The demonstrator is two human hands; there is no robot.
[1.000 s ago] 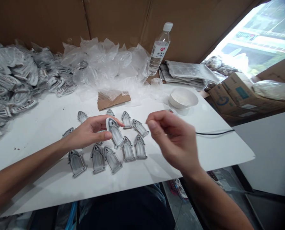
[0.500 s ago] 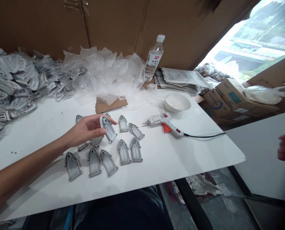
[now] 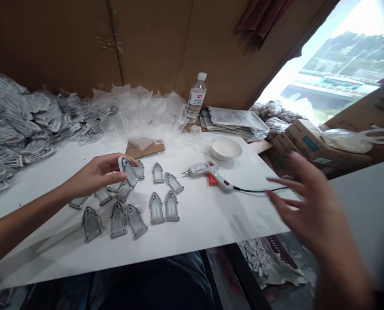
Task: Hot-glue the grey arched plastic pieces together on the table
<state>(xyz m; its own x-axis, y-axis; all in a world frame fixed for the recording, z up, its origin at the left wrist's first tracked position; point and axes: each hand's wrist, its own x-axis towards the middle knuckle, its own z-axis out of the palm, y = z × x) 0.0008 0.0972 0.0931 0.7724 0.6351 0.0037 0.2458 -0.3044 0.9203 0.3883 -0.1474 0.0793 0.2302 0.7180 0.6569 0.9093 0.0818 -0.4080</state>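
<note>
Between thumb and fingers, my left hand (image 3: 103, 170) pinches a small grey arched window-shaped piece (image 3: 129, 171), held above the table. Several more such arched pieces (image 3: 118, 220) lie below and to the right of it on the white table (image 3: 205, 224). My right hand (image 3: 308, 202), smeared by motion, is over the table's right edge with fingers spread and nothing seen in them. Nearest to it is the black cord of a white glue gun (image 3: 208, 172) with an orange trigger, lying on its side with the nozzle to the left.
A white bowl (image 3: 226, 148) stands behind the glue gun, and a water bottle (image 3: 196, 99) farther back. Crumpled clear plastic bags (image 3: 140, 110) and a cardboard scrap (image 3: 145, 148) lie at the back. Bagged grey pieces (image 3: 20, 116) are heaped at left. Cardboard boxes (image 3: 311, 142) sit at right.
My right hand has come in from the far right edge toward the glue gun, its fingers now spread. My left hand still holds the arched piece. The view has shifted a little.
</note>
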